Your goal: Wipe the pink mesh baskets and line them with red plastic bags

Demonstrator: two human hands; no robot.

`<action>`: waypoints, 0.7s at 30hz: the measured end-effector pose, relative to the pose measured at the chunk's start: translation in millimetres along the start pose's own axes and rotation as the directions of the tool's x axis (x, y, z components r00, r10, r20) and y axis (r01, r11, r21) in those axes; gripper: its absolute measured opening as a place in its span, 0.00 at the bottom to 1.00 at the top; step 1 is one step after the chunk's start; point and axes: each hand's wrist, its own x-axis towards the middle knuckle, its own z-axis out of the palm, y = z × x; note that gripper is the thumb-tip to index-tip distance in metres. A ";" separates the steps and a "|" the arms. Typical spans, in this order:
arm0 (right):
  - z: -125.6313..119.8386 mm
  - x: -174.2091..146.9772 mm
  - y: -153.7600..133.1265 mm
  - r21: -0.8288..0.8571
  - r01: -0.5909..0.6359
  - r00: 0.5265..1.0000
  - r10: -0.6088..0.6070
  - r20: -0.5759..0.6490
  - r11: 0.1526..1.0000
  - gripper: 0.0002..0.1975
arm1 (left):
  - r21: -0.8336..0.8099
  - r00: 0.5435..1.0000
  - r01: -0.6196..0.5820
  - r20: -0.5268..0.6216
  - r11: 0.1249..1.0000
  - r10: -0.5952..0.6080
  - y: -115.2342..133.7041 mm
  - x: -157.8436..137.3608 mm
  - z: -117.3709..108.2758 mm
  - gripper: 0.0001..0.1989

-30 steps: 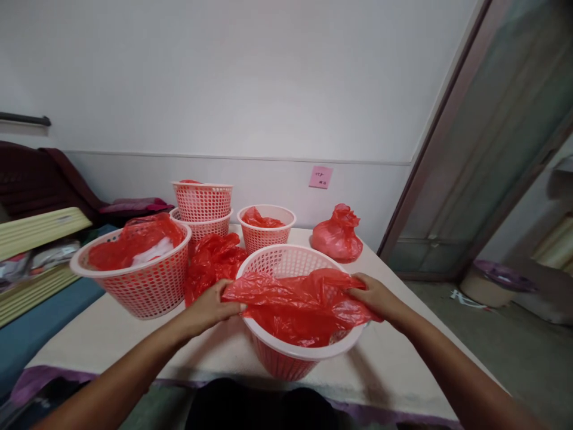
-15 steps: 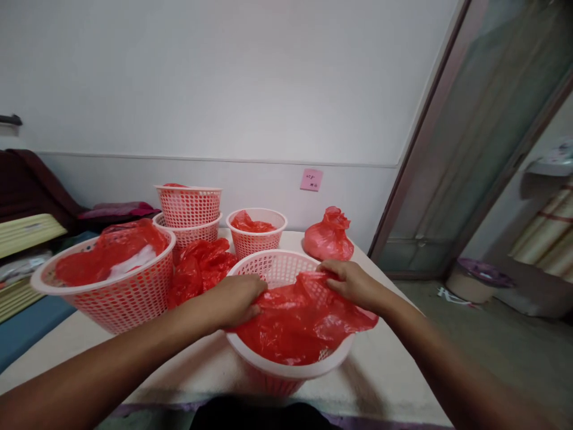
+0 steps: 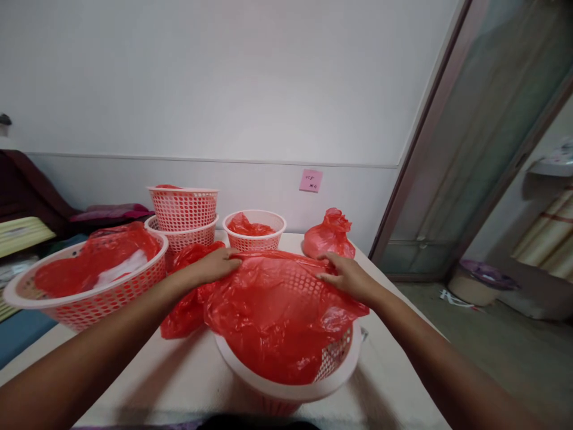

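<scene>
A red plastic bag [image 3: 273,310] is spread across the front pink basket [image 3: 286,391], covering its far rim and hanging down inside. My left hand [image 3: 219,264] pinches the bag's far edge on the left. On the right, my right hand [image 3: 344,278] grips the same bag near its far right corner, with the edge pulled taut between both hands. Some of the basket's lattice wall shows through the thin film and at the near right. Beside my left forearm lies a crumpled red plastic bag [image 3: 181,319], partly hidden by that arm.
A large pink basket [image 3: 147,275] at left holds red plastic and something white. Behind are two stacked baskets [image 3: 185,209] and a smaller basket [image 3: 255,242] with red plastic. A knotted red bag [image 3: 329,236] sits back right on the white table [image 3: 394,370]. A pink note [image 3: 310,180] is on the wall.
My hands have spread the bag's far edge wider and pulled it straight, my left hand moving left and away. The bag now covers more of the basket. The view has shifted slightly.
</scene>
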 end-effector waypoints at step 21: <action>24.3 34.1 4.8 -0.157 0.090 0.985 -0.111 -0.130 0.983 0.07 | 0.042 0.986 -0.024 0.167 0.999 0.017 1.5 19.8 20.9 0.18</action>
